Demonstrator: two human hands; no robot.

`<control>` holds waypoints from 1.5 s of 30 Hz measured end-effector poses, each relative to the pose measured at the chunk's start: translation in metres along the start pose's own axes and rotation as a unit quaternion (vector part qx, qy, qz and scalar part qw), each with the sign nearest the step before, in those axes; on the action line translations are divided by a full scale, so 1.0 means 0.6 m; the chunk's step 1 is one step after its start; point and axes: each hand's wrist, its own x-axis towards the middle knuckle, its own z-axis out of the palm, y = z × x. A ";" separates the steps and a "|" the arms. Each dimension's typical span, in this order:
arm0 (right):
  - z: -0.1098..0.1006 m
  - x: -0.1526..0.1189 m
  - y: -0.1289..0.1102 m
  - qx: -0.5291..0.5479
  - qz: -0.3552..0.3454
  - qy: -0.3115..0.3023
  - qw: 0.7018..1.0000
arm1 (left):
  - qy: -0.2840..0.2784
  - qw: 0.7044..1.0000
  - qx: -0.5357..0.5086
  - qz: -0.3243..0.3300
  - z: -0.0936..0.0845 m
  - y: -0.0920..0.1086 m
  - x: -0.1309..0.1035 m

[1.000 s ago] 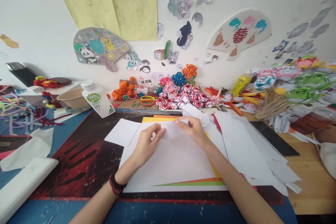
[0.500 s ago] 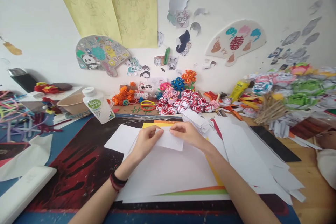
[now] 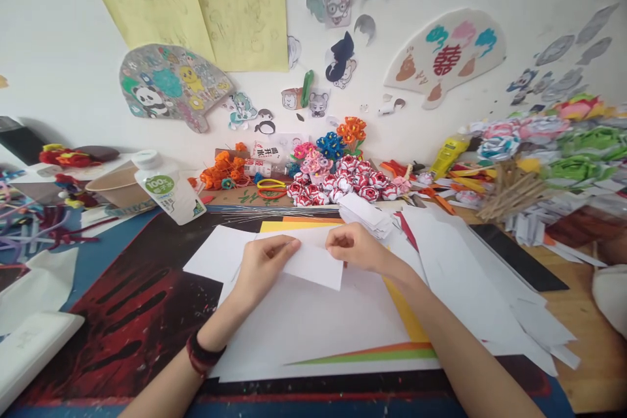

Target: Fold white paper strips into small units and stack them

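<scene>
A small white sheet of paper (image 3: 316, 264) is held up between my two hands, above a stack of larger sheets (image 3: 337, 323). My left hand (image 3: 267, 268) pinches its left side, thumb on top. At its upper right edge, the curled fingers of my right hand (image 3: 357, 247) grip the paper. Another white sheet (image 3: 215, 255) lies flat to the left of my left hand. Yellow, orange and green edges show from under the top sheet of the stack. Just behind my right hand is a pile of small white paper pieces (image 3: 367, 215).
A white bottle (image 3: 169, 192) stands at the back left, beside a brown paper bowl (image 3: 115, 186). Red-and-white paper flowers (image 3: 355, 179) line the back. More white sheets (image 3: 470, 281) and a black strip (image 3: 519, 258) lie on the right. A white box (image 3: 36, 359) is at the near left.
My right hand has moved slightly right along the paper, away from my left hand, and its fingers are more curled. More of the small sheet shows. The view has shifted a little.
</scene>
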 end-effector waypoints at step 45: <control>0.002 -0.003 0.002 0.041 0.006 0.007 0.999 | 0.117 0.992 0.046 0.031 -0.014 0.002 -0.009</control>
